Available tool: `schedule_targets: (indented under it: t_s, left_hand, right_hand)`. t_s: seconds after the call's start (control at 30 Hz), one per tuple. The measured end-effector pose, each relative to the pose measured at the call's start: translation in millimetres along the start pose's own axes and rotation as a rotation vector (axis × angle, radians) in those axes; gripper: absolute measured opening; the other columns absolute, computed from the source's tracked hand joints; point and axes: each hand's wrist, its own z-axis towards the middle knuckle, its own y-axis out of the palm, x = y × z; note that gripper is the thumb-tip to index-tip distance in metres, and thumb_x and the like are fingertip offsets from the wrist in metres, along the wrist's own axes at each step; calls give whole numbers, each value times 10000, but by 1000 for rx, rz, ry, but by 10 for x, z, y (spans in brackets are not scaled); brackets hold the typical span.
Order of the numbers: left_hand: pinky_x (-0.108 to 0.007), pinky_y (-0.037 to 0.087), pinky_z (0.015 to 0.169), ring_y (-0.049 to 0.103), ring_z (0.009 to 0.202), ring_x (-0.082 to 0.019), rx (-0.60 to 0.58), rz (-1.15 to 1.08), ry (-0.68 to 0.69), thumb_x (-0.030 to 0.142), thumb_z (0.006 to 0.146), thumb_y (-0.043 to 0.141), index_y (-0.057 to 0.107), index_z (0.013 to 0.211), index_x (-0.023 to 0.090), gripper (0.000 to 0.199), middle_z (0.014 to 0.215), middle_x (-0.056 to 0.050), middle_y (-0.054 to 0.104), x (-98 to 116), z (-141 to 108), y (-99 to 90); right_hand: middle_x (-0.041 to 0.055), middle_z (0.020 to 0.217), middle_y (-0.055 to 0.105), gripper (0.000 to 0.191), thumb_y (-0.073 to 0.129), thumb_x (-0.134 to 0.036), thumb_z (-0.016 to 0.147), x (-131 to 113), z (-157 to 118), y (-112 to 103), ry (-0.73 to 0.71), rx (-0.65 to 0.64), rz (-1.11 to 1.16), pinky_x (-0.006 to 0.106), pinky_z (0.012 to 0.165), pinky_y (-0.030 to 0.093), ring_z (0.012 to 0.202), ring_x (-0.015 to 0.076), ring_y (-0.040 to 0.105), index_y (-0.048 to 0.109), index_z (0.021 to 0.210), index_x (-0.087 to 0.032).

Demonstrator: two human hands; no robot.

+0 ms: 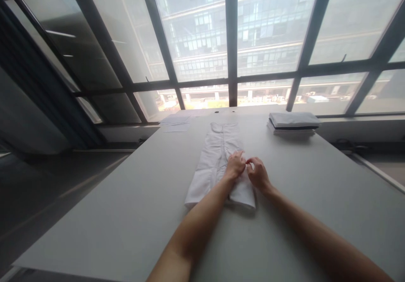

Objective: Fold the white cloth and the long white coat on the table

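A folded white garment (207, 164) lies lengthwise on the white table, with a seam or opening running down its middle and wrinkles across it. My left hand (236, 164) is on the right half of the garment, fingers bent and closed on the cloth. Close beside it, my right hand (258, 174) is curled in a pinch at the garment's right edge. The fingertips of both hands almost meet, and the bit of cloth between them is mostly hidden.
At the far right of the table (126, 214) sits a stack of folded white cloth (292, 121) with a dark layer in it. Flat white sheets (175, 122) lie at the far left. Large windows rise behind the table, and a dark curtain (41, 79) hangs at left.
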Motion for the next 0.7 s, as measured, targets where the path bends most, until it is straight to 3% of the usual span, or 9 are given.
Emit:
schedule_targets:
  t_s: [0.1, 0.23, 0.3, 0.4, 0.53, 0.6, 0.7]
  left_hand:
    - [-358, 373, 1199, 557, 1353, -231, 82, -201, -101, 74, 895, 504, 659, 1345, 129, 479, 1421, -145, 628, -44, 5, 2]
    - [-359, 429, 1159, 590, 1322, -222, 132, -391, -249, 59, 874, 497, 671, 1319, 106, 481, 1388, -152, 654, -50, 71, -97]
    - [-355, 507, 1068, 656, 1224, -223, 119, -487, -304, 91, 893, 503, 673, 1301, 106, 442, 1319, -158, 693, -69, 143, -277]
    - [-337, 563, 946, 710, 1092, -211, 154, -551, -351, 147, 947, 462, 654, 1287, 88, 395, 1272, -175, 706, -211, 188, -696]
    - [-305, 546, 921, 690, 1074, -209, 261, -390, -307, 131, 877, 580, 650, 1251, 99, 382, 1250, -158, 701, -577, -25, -1151]
    - [-303, 560, 853, 699, 974, -208, 236, -241, -267, 150, 847, 640, 657, 1237, 122, 391, 1171, -132, 720, -744, -199, -1219]
    - [-313, 559, 836, 691, 884, -200, 173, -55, -200, 221, 847, 702, 662, 1249, 161, 408, 1088, -94, 725, -887, -412, -1165]
  right_hand:
    - [90, 985, 685, 175, 511, -153, 862, -34, -2, 10, 6, -91, -37, 368, 962, 473, 991, 242, 616, 669, 905, -212]
    - [88, 1108, 698, 198, 554, -135, 861, -81, -26, -4, -48, -160, -87, 358, 998, 449, 1068, 234, 608, 703, 967, -211]
    - [85, 1180, 693, 172, 586, -159, 876, -87, -40, -16, -86, -223, -124, 374, 1021, 432, 1125, 244, 593, 721, 965, -217]
    - [76, 1205, 696, 166, 586, -181, 909, -84, -51, -26, -88, -295, -157, 377, 1026, 422, 1153, 243, 591, 730, 977, -227]
    - [80, 1208, 698, 164, 589, -177, 916, -92, -46, -15, -80, -303, -180, 366, 1037, 413, 1167, 241, 590, 722, 999, -226]
    - [80, 1205, 700, 155, 600, -176, 910, -104, -43, -6, -81, -301, -194, 368, 1041, 406, 1175, 247, 585, 719, 994, -227]
    - [79, 1200, 700, 155, 600, -173, 908, -122, -47, -6, -76, -299, -205, 370, 1037, 401, 1171, 249, 582, 714, 997, -229]
